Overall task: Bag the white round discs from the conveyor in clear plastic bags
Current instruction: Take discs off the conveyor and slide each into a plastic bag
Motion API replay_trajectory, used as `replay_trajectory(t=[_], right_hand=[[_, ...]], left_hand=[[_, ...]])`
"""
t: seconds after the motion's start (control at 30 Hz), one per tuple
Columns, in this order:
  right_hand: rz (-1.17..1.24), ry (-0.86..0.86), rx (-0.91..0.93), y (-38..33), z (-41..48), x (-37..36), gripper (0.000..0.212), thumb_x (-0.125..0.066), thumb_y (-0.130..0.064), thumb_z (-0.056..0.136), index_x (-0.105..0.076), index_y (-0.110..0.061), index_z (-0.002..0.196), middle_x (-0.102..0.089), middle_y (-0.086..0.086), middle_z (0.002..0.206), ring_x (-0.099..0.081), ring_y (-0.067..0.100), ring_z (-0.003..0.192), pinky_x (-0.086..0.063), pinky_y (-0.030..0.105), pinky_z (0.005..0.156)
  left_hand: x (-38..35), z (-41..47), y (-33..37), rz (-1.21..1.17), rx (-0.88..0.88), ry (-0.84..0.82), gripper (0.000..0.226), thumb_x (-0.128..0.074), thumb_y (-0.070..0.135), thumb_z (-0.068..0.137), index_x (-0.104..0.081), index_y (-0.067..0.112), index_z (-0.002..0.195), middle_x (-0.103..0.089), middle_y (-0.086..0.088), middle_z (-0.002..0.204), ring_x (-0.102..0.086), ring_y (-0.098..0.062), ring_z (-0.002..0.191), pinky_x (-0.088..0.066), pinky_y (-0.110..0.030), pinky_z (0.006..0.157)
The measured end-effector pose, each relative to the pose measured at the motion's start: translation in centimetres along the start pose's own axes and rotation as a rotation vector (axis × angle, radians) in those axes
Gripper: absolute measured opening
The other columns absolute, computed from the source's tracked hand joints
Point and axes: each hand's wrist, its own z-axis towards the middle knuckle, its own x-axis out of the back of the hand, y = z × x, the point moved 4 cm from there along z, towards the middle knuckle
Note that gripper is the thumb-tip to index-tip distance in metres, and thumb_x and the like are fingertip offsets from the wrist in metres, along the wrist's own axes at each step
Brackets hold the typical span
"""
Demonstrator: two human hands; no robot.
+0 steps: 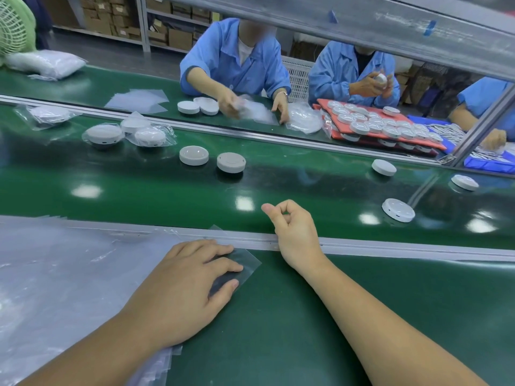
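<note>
My left hand [189, 282] lies flat with straight fingers pressing on a clear plastic bag [245, 264] at the edge of a bag stack [55, 274]. My right hand [292, 229] hovers over the green conveyor belt [167, 190] with fingers loosely curled, holding nothing. Bare white round discs lie on the belt: two at the middle [194, 155] [231, 162], three at the right [383, 167] [464, 182] [398, 210]. Bagged discs [150, 135] sit further left.
A metal rail [390, 245] divides my bench from the belt. Two people in blue coats [237, 59] work across the belt beside a red tray of discs [384, 123]. A green fan [14, 26] stands at the far left. A slanted metal frame [362, 20] crosses overhead.
</note>
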Motion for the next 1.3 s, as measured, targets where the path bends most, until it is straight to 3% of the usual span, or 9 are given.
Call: replay_trajectory(t=[0.4,0.47,0.53,0.6,0.67,0.77,0.9,1.17,1.3], right_hand=[[-0.199,-0.090,0.098,-0.1,-0.3,-0.8,0.028,-0.054,-0.054,0.101,-0.048,-0.032,0.085,-0.047,-0.012,0.051,-0.041,0.009,0.050,-0.036,0.033,0.056],[-0.180,-0.040,0.134,-0.1,-0.5,-0.7,0.017,-0.057,-0.051,0.100,-0.046,-0.039,0.106,-0.058,-0.013,0.069,-0.054,0.007,0.064,-0.043,0.026,0.062],[-0.162,0.009,0.120,0.3,-0.2,0.0,0.039,-0.059,-0.051,0.096,-0.038,-0.043,0.128,-0.061,-0.019,0.089,-0.060,0.002,0.083,-0.048,0.021,0.071],[-0.326,0.080,0.140,0.7,0.8,2.0,0.054,-0.059,-0.054,0.091,-0.037,-0.041,0.138,-0.061,-0.023,0.105,-0.059,-0.001,0.099,-0.051,0.027,0.081],[-0.576,0.165,0.152,1.7,2.9,5.3,0.058,-0.061,-0.051,0.089,-0.042,-0.037,0.142,-0.062,-0.010,0.127,-0.057,0.012,0.117,-0.050,0.039,0.095],[-0.906,0.166,-0.174,5.1,6.8,11.6,0.066,-0.055,-0.056,0.092,-0.040,-0.033,0.151,-0.049,0.010,0.151,-0.044,0.033,0.139,-0.039,0.053,0.111],[-1.029,0.069,-0.477,10.2,8.5,17.5,0.065,-0.046,-0.060,0.099,-0.032,-0.035,0.158,-0.033,0.012,0.164,-0.038,0.041,0.144,-0.036,0.054,0.114],[-0.730,0.161,-0.175,7.3,7.9,15.8,0.045,-0.051,-0.034,0.100,-0.051,-0.016,0.141,-0.066,0.019,0.123,-0.057,0.035,0.097,-0.045,0.038,0.080],[-0.534,-0.023,0.287,-0.1,2.3,10.6,0.035,-0.059,-0.026,0.094,-0.060,-0.033,0.128,-0.064,-0.007,0.117,-0.060,0.008,0.099,-0.045,0.016,0.084]], left_hand=[[0.2,-0.1,0.3,-0.001,-0.036,0.051,0.045,-0.030,0.064,0.094,-0.061,0.051,0.124,-0.047,0.031,0.140,-0.039,-0.002,0.134,-0.027,-0.026,0.112],[1.0,-0.1,0.6,-0.049,-0.053,0.122,0.037,-0.038,0.057,0.095,-0.066,0.049,0.116,-0.054,0.033,0.132,-0.047,0.002,0.126,-0.038,-0.027,0.104],[2.3,0.0,0.9,-0.142,-0.063,0.235,0.027,-0.047,0.049,0.093,-0.071,0.046,0.106,-0.060,0.036,0.120,-0.055,0.009,0.113,-0.045,-0.023,0.091],[3.3,0.0,0.7,-0.171,-0.074,0.282,0.024,-0.050,0.049,0.092,-0.072,0.045,0.100,-0.063,0.038,0.110,-0.057,0.012,0.103,-0.048,-0.022,0.085],[3.4,0.2,0.2,-0.135,-0.117,0.208,0.026,-0.049,0.059,0.091,-0.072,0.047,0.095,-0.063,0.040,0.104,-0.057,0.012,0.100,-0.052,-0.027,0.084],[2.6,0.2,-0.4,-0.176,-0.196,-0.019,0.033,-0.047,0.072,0.088,-0.072,0.054,0.099,-0.059,0.043,0.113,-0.049,0.010,0.112,-0.048,-0.033,0.095],[2.2,0.1,-0.6,-0.183,-0.240,-0.128,0.033,-0.043,0.081,0.086,-0.064,0.067,0.106,-0.047,0.048,0.129,-0.037,0.009,0.125,-0.038,-0.029,0.104],[2.8,0.1,0.0,-0.174,-0.159,0.049,0.025,-0.053,0.063,0.088,-0.075,0.052,0.088,-0.060,0.044,0.111,-0.053,0.010,0.106,-0.050,-0.030,0.088],[3.2,0.2,-0.4,-0.343,0.042,0.164,0.024,-0.056,0.061,0.085,-0.077,0.049,0.087,-0.061,0.046,0.104,-0.060,0.015,0.099,-0.052,-0.024,0.083]])
